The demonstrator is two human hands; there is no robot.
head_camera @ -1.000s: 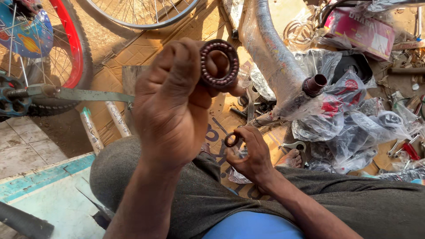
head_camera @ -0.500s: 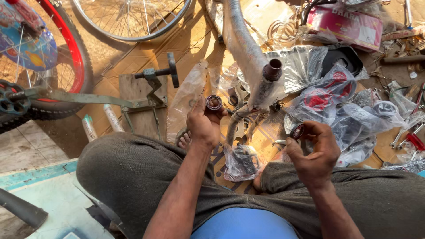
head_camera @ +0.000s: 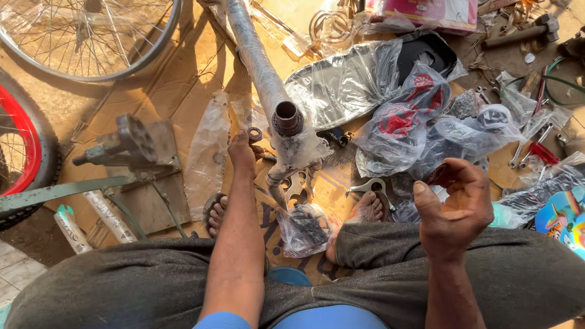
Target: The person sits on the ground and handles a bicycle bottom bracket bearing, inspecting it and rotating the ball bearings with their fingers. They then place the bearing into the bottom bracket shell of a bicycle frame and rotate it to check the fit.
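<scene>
A plastic-wrapped silver bicycle frame (head_camera: 256, 61) lies on cardboard in front of me, its open tube end (head_camera: 287, 118) facing up. My left hand (head_camera: 242, 153) reaches down beside that tube end, and its fingertips pinch a dark bearing ring (head_camera: 255, 134) just left of the tube. My right hand (head_camera: 454, 207) is raised above my right knee, palm toward me. Its curled fingers hold a small dark ring (head_camera: 436, 174). Below the tube end, a small clear bag of dark parts (head_camera: 308, 228) lies between my sandalled feet.
A spoked wheel (head_camera: 91, 36) lies at the top left and a red-rimmed wheel (head_camera: 18, 152) at the left edge. A grey metal tool (head_camera: 131, 143) sits on a board. Plastic bags of parts (head_camera: 414, 122), a pink box (head_camera: 420, 12) and wrenches (head_camera: 536, 152) crowd the right.
My left hand has lowered the bearing ring from in front of my face down to beside the tube end. My right hand has swung right and lifted with the small ring.
</scene>
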